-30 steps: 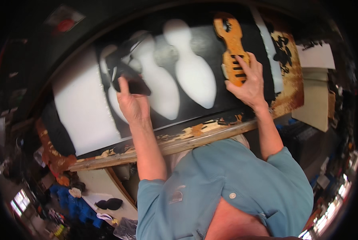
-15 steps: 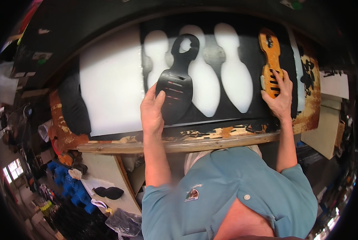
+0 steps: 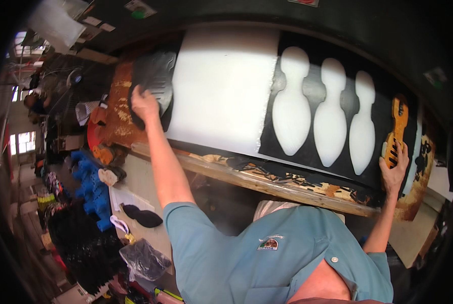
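Note:
At the far left end of the bench, my left hand (image 3: 145, 105) is closed on a dark, slotted cut-out piece (image 3: 161, 81), which is smeared by motion and overlaps the black sheet's end. My right hand (image 3: 394, 169) grips the lower part of an orange cutting die (image 3: 400, 117) with a bowling-pin-like outline and slots. The die rests on the black sheet (image 3: 297, 163) at the right. Left of it, three pin-shaped openings in that sheet show white beneath, the nearest being one white shape (image 3: 363, 142).
A large white sheet (image 3: 221, 91) covers the bench's middle left. The wooden front rail (image 3: 267, 186) runs along the near edge, with black scraps behind it. A dark overhead beam (image 3: 338, 23) crosses the far side. Blue crates (image 3: 89, 185) and a side table (image 3: 150, 195) stand lower left.
My left hand has carried the slotted black piece from over the openings to the bench's far left end. My right hand stays on the die. The whole view has swung left.

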`<state>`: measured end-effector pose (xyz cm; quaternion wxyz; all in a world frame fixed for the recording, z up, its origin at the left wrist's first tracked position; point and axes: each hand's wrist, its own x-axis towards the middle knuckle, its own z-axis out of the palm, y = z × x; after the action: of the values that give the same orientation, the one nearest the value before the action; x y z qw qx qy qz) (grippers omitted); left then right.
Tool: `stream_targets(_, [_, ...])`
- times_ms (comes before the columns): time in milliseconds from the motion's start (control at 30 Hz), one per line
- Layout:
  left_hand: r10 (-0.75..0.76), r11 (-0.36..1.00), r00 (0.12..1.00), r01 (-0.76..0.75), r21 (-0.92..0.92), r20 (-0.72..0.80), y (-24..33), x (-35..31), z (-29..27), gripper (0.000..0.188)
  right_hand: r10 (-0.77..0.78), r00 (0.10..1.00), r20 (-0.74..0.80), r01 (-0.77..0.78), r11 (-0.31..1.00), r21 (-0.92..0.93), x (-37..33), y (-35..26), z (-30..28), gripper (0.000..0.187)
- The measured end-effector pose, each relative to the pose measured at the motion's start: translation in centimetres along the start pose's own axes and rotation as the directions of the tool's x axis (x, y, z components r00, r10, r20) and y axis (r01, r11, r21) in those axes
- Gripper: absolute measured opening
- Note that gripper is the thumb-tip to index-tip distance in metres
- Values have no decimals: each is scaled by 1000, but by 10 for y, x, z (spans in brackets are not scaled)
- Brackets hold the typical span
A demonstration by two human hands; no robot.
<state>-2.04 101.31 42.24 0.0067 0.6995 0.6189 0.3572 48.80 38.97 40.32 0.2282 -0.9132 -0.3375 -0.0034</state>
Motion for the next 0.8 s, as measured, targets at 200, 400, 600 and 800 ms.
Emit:
stream_targets(200, [143, 960, 978, -101, -260, 149, 103, -70, 15, 47, -44, 997, -66, 41, 998, -52, 0, -11, -5, 82])
stream_targets(400, [539, 676, 650, 46, -735, 536, 307, -245, 21, 46, -15, 997, -69, 20, 997, 76, 6, -25, -16, 81])
stream_targets(600, [891, 437, 317, -397, -807, 326, 447, -374, 34, 60, 150, 983, 102, -169, 561, 810, 9, 11, -53, 81])
stream_targets(800, [912, 408, 301, -596, -691, 279, 456, -401, 42, 62, 229, 973, 12, -40, 118, 992, -9, 52, -142, 103])
